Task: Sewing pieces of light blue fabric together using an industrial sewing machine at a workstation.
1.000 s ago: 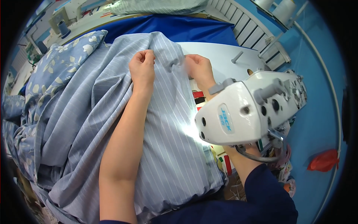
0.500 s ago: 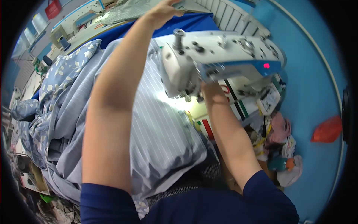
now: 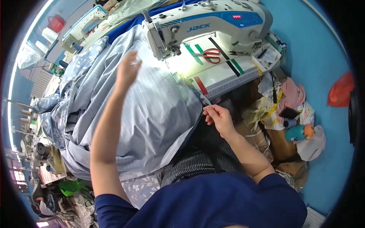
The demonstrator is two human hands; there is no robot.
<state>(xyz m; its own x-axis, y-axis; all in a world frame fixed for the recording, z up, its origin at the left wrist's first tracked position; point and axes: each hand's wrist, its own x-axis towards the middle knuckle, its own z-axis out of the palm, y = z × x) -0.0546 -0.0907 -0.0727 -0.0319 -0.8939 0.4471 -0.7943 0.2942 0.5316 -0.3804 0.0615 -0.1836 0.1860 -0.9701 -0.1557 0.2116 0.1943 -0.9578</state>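
Note:
A large grey-blue striped cloth (image 3: 152, 102) spreads from the sewing machine (image 3: 209, 22) down over my lap. Above its upper part hovers my left hand (image 3: 128, 72), slightly blurred, with its fingers apart and nothing visible in them. My right hand (image 3: 220, 121) is in front of the machine bed, beside the cloth's right edge. Its thumb and forefinger pinch a small pale strip (image 3: 206, 100) that points up toward the bed. The lamp-lit needle area lies at the cloth's upper right edge, and the exact needle position is hard to make out.
Red-handled scissors (image 3: 211, 56) and dark tweezers (image 3: 239, 53) lie on the machine bed. A white tray (image 3: 272, 62) stands at its right end. Below are cloth scraps (image 3: 292, 93) and a teal bottle (image 3: 296, 133). Flowered cloth (image 3: 81, 60) is bunched at left.
My left hand has come back from beyond the machine to above the cloth. My right hand has drawn out from under the machine arm toward me, and a pale strip now shows in it.

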